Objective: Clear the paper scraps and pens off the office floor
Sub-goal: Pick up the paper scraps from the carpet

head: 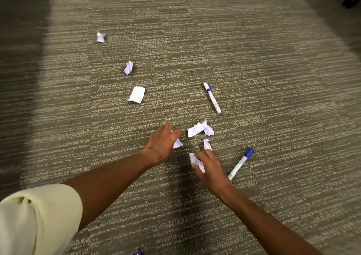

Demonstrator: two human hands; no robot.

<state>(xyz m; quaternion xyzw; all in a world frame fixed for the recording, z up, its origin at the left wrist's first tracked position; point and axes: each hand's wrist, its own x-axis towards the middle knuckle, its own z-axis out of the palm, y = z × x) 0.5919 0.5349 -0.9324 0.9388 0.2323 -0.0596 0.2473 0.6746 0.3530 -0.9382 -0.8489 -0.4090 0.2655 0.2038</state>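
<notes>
A: What is on the carpet [254, 59]?

B: It is grey and ribbed. Crumpled white paper scraps lie scattered: a far scrap [100, 37], a twisted scrap [128, 67], a flatter folded scrap [136, 95], a middle clump [200, 129].

A: And the pens?

B: A white marker [212, 97] beyond the clump; a blue-capped marker [241, 163] just beside the right hand [210, 168].

A: The grips?

B: The right hand clutches a creased scrap [195, 162]. The left hand [162, 142] is spread wide over a small scrap [177, 143].
</notes>
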